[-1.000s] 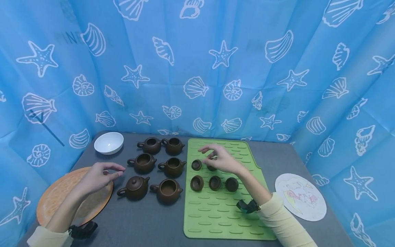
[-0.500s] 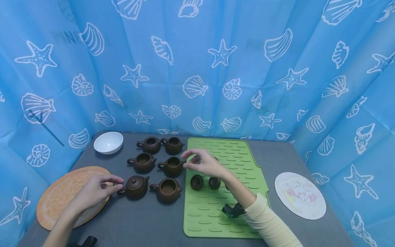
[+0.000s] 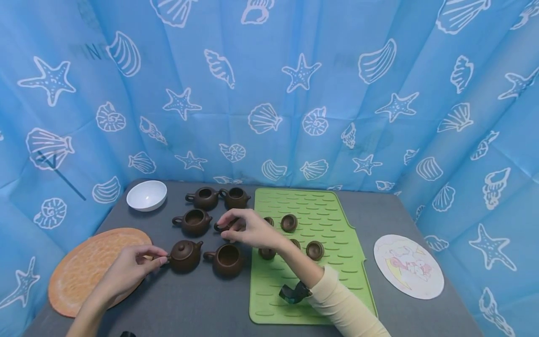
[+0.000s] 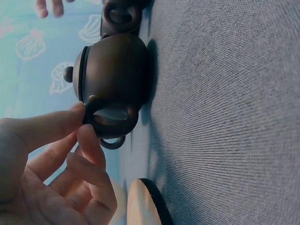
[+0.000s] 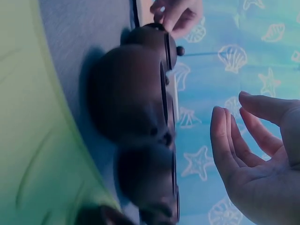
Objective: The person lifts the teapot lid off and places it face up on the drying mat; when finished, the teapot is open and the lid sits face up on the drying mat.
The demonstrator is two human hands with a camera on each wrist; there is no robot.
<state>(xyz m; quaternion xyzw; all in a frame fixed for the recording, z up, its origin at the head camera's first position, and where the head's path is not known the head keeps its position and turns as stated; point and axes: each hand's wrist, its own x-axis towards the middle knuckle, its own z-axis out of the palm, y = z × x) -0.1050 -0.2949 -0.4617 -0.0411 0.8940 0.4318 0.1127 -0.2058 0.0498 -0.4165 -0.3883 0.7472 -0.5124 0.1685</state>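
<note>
My left hand (image 3: pixel 126 270) pinches the handle of the lidded brown teapot (image 3: pixel 185 257) between thumb and index finger; the left wrist view shows the teapot (image 4: pixel 115 65) standing on the dark tabletop. Over the lidless teapots hovers my right hand (image 3: pixel 252 229), fingers bent and nothing in them, and it mostly covers one teapot in the middle row. Nearest in front of it is a lidless teapot (image 3: pixel 228 260). Small brown teapot lids, hollow side up, lie on the green mat (image 3: pixel 282 299); one lid (image 3: pixel 315 251) is right of the right forearm, and others are partly hidden.
More lidless teapots stand behind, among them one teapot (image 3: pixel 194 222) in the middle row. A white bowl (image 3: pixel 147 195) is at the back left. An orange round mat (image 3: pixel 97 262) lies left, a white patterned round mat (image 3: pixel 408 267) right. Blue curtain (image 3: pixel 269 93) encloses the table.
My right hand has moved left from above the lids to above the lidless teapots. My left hand has moved a little toward the lidded teapot and taken hold of its handle.
</note>
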